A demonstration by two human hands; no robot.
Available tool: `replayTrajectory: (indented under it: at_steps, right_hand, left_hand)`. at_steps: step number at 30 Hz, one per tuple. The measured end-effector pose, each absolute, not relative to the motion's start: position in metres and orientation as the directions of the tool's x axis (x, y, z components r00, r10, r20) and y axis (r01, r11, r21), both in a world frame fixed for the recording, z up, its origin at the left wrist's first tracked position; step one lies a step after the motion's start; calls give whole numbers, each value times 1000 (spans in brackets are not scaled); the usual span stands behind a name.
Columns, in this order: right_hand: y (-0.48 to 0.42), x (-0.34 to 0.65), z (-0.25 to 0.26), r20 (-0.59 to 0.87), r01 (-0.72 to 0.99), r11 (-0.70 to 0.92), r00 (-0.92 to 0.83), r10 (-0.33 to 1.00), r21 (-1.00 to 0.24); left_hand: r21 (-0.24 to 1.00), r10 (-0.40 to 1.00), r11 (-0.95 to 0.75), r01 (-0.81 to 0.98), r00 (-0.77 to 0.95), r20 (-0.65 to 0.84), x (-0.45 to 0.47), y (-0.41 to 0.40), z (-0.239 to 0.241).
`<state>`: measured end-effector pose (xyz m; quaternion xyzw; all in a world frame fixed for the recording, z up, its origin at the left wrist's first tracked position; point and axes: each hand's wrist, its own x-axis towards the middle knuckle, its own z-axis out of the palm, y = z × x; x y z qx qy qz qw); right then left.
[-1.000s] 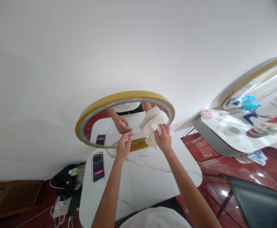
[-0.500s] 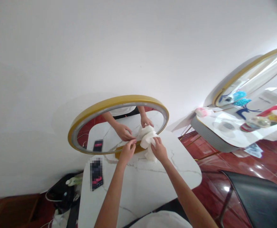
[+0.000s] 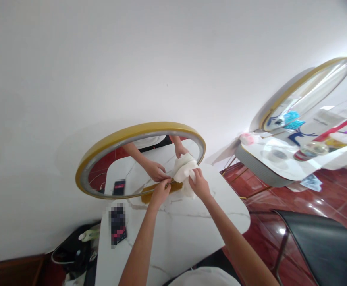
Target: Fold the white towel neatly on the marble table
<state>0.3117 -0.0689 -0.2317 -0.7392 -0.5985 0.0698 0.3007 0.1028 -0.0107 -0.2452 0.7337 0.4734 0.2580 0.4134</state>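
Observation:
An oval mirror with a gold frame (image 3: pixel 149 128) stands on a white marble-patterned table (image 3: pixel 179 226), leaning back toward the wall. My left hand (image 3: pixel 160 193) pinches the mirror's lower rim near the middle, above the gold base (image 3: pixel 146 196). Bunched in my right hand (image 3: pixel 200 186) is a white cloth (image 3: pixel 188 188), pressed against the lower right part of the glass and rim. Both hands and the cloth are reflected in the mirror, so the border between cloth and reflection is hard to make out.
A phone (image 3: pixel 118 224), blurred out, lies at the table's left side. To the right stand a black chair (image 3: pixel 319 238) and a second table (image 3: pixel 259 167) bearing another gold-framed mirror (image 3: pixel 307 89) and a plastic container (image 3: pixel 313 150). A bottle (image 3: pixel 88 235) sits low at the left.
The view has turned slightly, so most things sit further left. My right hand keeps the cloth at the mirror's lower right, and my left hand stays at the lower rim.

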Motion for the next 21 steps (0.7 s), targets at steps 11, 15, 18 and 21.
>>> replayTrajectory:
  at_steps: [11, 15, 18, 21]
  right_hand:
    - [-73, 316, -235, 292, 779, -96, 342, 893, -620]
    - [-61, 330, -210, 426, 741, -49, 437, 792, -670]
    - [-59, 332, -210, 421, 739, -63, 449, 788, -670]
    - [-63, 327, -230, 321, 742, -143, 445, 836, -655]
  left_hand:
    - [841, 906, -204, 501, 423, -32, 100, -11, -245]
    - [816, 902, -210, 539, 429, -52, 100, -12, -247]
    - [804, 899, -214, 555, 434, -61, 100, -12, -251]
    - [808, 902, -206, 553, 427, -63, 99, -12, -256]
